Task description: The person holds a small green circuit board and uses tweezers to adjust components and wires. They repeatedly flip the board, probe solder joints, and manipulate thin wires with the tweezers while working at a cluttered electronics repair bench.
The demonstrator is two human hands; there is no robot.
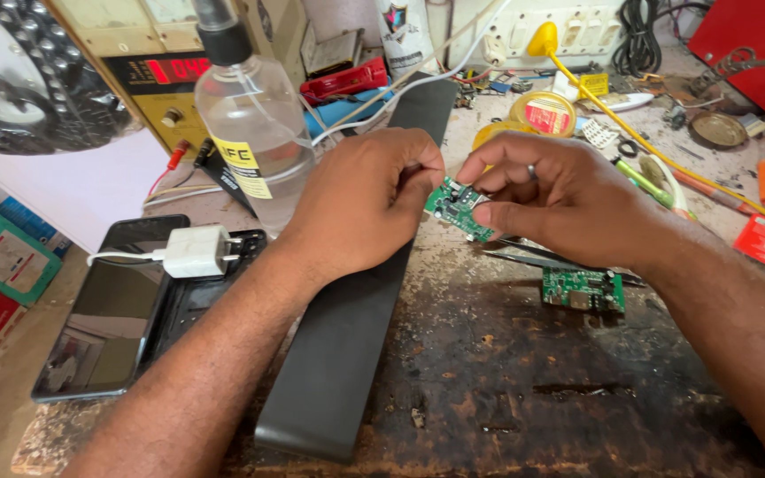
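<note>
A small green circuit board [456, 208] is held between both hands above the worn dark bench. My left hand [360, 204] pinches its left edge with thumb and fingers. My right hand [549, 196], with a ring on one finger, grips its right side. A second green circuit board [583, 289] lies on the bench below my right hand, next to metal tweezers [533, 257]. A long black flat bar [356, 310] runs under my left wrist.
A clear spray bottle [254, 124] stands at the back left. A dark phone [108, 310] and a white charger plug [195, 251] lie at the left. A power supply with a red display [157, 75], tins, a white socket strip [568, 31] and tools crowd the back and right.
</note>
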